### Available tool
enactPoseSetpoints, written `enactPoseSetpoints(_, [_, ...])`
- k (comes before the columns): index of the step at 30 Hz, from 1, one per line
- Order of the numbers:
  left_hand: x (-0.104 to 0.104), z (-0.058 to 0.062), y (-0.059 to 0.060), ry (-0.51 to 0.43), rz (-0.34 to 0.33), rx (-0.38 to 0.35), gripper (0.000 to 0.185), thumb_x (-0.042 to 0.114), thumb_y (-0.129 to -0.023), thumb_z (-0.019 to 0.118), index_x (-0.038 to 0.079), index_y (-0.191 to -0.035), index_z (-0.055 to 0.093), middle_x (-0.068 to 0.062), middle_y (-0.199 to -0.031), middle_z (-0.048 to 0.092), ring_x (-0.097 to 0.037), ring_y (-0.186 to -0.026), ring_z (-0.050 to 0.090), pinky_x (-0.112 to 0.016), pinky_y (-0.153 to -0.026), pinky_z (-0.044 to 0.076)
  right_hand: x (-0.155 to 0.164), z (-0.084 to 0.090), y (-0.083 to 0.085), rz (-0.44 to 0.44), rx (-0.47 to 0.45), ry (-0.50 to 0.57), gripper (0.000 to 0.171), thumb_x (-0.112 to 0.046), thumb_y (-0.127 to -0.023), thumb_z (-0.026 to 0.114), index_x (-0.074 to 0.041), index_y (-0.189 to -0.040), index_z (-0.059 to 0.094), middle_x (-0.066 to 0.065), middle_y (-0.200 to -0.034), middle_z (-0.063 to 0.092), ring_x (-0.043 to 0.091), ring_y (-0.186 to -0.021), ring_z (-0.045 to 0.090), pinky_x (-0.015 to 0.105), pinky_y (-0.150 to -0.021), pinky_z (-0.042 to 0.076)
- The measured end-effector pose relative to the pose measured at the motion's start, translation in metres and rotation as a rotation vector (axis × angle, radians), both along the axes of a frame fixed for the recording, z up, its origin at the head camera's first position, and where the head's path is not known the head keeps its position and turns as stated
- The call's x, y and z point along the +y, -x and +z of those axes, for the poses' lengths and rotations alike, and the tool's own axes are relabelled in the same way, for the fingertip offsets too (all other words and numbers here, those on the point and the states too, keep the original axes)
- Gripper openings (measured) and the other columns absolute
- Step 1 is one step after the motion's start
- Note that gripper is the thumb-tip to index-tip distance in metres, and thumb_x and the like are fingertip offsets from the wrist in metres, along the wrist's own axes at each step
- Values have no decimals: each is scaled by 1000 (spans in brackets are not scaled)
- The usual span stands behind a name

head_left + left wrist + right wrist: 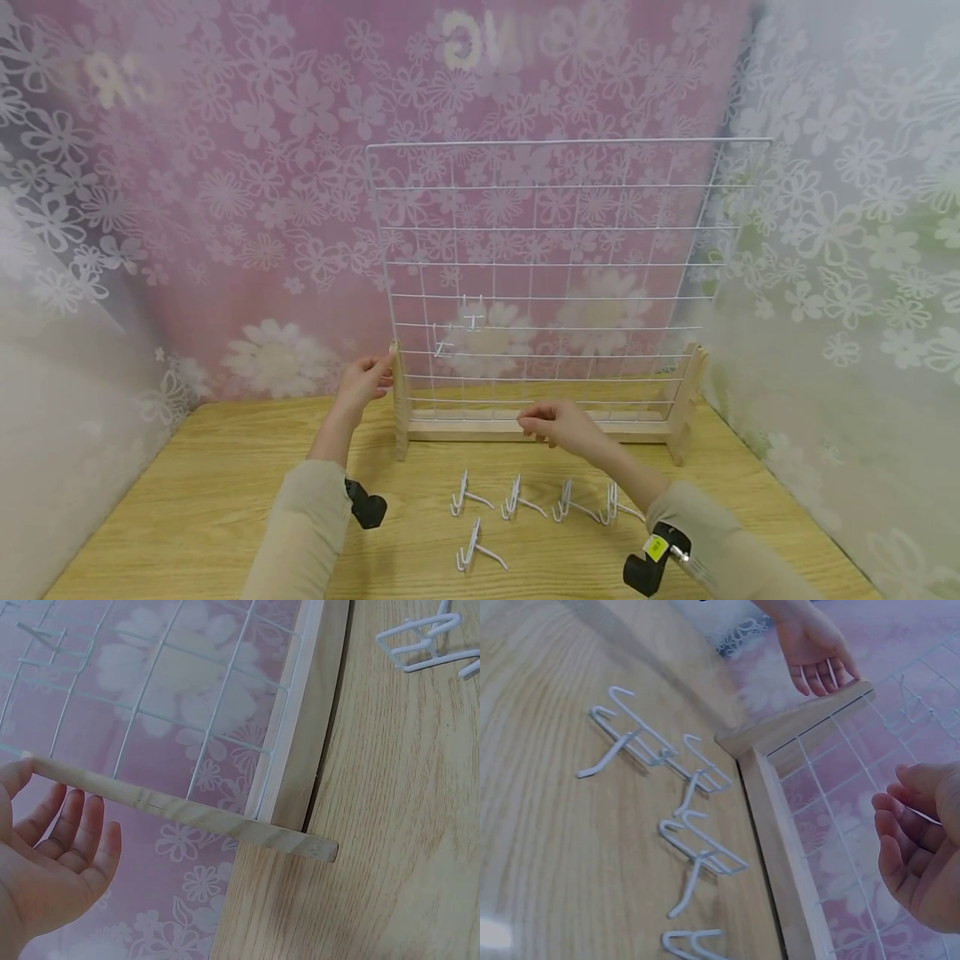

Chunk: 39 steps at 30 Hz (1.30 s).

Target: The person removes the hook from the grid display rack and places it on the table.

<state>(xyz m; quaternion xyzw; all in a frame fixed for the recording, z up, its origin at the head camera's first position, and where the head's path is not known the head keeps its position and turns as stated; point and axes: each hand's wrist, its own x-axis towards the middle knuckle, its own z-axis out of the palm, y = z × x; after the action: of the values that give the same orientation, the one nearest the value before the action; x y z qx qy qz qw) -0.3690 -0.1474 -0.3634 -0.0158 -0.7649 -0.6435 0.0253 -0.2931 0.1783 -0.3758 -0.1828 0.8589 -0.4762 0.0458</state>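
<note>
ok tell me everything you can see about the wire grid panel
The wire grid panel is a white wire mesh of square cells, standing nearly upright in a pale wooden stand at the back of the wooden table. Two small white hooks hang low on its left side. The left hand touches the stand's left upright; the right hand is by its base rail.

Upright wire grid (555,275) behind loose hooks (525,504)

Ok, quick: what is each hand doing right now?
Left hand: open, fingertips touching the wooden upright of the grid stand.
Right hand: open, fingers loosely curled, holding nothing, near the wire grid.
</note>
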Motion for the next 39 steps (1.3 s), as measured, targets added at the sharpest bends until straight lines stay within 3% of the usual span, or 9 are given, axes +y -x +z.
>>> enactPoseSetpoints(6, [0, 1, 1, 8, -1, 0, 49, 40, -95, 50, -5, -116, 54, -19, -106, 56, -36, -104, 54, -46, -91, 43, 1, 15, 8, -9, 11, 45, 31, -22, -93, 58, 4, -109, 62, 18, -91, 63, 23, -75, 56, 34, -62, 49])
enactPoseSetpoints(12, [1, 2, 1, 0, -5, -11, 47, 38, -95, 51, -4, -118, 54, -18, -106, 55, -37, -106, 52, -47, -91, 43, 0, 26, 15, -28, 71, 48, 26, -17, -92, 59, 3, -106, 65, 12, -86, 65, 31, -76, 58, 44, -63, 50])
enactPoseSetpoints(16, [2, 4, 1, 6, -7, -10, 46, 38, -96, 51, -2, -119, 53, -17, -107, 56, -33, -103, 54, -45, -91, 44, -2, 31, 17, -41, 92, 55, 22, -14, -91, 61, 3, -103, 66, 16, -86, 65, 25, -72, 58, 42, -62, 51])
enactPoseSetpoints(22, [1, 6, 1, 15, -8, 11, 44, 36, -96, 49, -1, -120, 53, -18, -110, 56, -30, -101, 55, -44, -90, 45, -4, 37, 19, -52, 90, 64, 20, -12, -90, 62, 3, -103, 66, 6, -80, 65, 23, -72, 57, 35, -59, 50])
enactPoseSetpoints(28, [0, 7, 1, 25, -10, 14, 43, 35, -96, 50, -1, -118, 54, -17, -107, 56, -31, -100, 55, -46, -90, 44, -7, 46, 23, -62, 83, 56, 21, -14, -90, 61, 1, -104, 65, 1, -81, 64, 23, -74, 57, 32, -60, 49])
enactPoseSetpoints(33, [0, 6, 1, 25, -12, 12, 43, 35, -97, 49, -2, -119, 53, -17, -107, 56, -31, -101, 55, -45, -90, 44, -12, 58, 26, -54, 108, 67, 25, -17, -92, 59, 2, -108, 64, 11, -88, 65, 30, -79, 57, 35, -64, 50])
enactPoseSetpoints(39, [0, 5, 0, 26, -4, 14, 44, 34, -97, 49, -3, -119, 53, -19, -108, 56, -32, -101, 55, -44, -88, 46, -17, 66, 32, -43, 136, 31, 30, -25, -93, 59, -2, -110, 64, 10, -91, 65, 24, -80, 59, 37, -67, 51])
